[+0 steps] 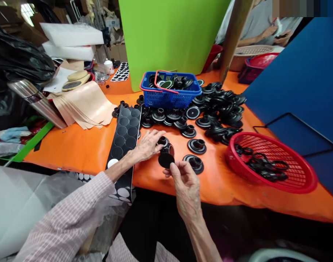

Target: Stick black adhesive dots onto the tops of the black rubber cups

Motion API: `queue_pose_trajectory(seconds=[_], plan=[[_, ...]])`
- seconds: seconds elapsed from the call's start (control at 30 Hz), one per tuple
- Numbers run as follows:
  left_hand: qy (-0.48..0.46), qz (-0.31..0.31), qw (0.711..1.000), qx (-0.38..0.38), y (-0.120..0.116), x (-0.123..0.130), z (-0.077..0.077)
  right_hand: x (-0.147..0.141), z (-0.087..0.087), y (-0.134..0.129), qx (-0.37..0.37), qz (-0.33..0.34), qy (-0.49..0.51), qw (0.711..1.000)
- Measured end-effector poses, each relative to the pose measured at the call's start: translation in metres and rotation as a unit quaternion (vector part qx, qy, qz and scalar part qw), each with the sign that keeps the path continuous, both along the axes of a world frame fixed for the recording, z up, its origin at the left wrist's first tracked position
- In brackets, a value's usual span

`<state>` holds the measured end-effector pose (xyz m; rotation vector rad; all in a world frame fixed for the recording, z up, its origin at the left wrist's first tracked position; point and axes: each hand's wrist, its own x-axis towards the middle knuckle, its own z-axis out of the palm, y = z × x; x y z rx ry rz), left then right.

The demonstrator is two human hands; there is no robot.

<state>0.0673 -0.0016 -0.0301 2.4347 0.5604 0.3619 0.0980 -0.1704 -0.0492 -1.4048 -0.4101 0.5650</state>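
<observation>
My right hand (pixel 187 182) pinches a thin black disc (pixel 166 159) between thumb and fingers, above the orange table near its front edge. My left hand (pixel 148 145) reaches in from the left, fingers apart, its fingertips at a black flanged part (pixel 163 141) just behind the disc. Whether those fingertips grip the part cannot be made out. Left of my left hand lies a black sheet of round stickers (pixel 125 131), with white circles at its near end. Two more black flanged parts (pixel 197 146) stand to the right of the disc.
A blue basket (pixel 170 98) of parts stands behind, beside a heap of black parts (pixel 223 109). A red basket (pixel 300 167) holds black rings at right. Brown sheets (pixel 84 103) and a steel flask (pixel 37 103) lie left. Behind the panels, another person's hands (pixel 275 34) show.
</observation>
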Motion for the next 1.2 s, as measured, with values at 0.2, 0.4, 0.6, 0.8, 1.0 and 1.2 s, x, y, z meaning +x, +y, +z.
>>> queue_pose_trajectory(seconds=[0.2, 0.4, 0.6, 0.8, 1.0, 1.2], plan=[[-0.088, 0.057, 0.976, -0.192, 0.010, 0.004, 0.001, 0.004, -0.014, -0.011, -0.032, 0.042, -0.056, 0.997], [-0.187, 0.134, 0.738, -0.634, -0.022, -0.055, 0.023, 0.004, -0.001, -0.009, -0.013, 0.052, -0.093, 0.994], [-0.188, 0.147, 0.724, -0.648, -0.047, -0.089, 0.008, -0.001, 0.012, -0.007, 0.001, 0.108, 0.078, 0.991], [-0.206, 0.144, 0.736, -0.629, -0.051, -0.101, 0.001, -0.013, 0.001, 0.009, -0.007, 0.055, 0.028, 0.998], [-0.197, 0.135, 0.739, -0.630, -0.054, -0.103, 0.003, -0.026, -0.002, 0.021, -0.029, 0.034, -0.001, 0.999], [-0.189, 0.139, 0.745, -0.625, -0.056, -0.102, 0.002, -0.029, -0.003, 0.023, -0.032, 0.022, 0.004, 0.999]])
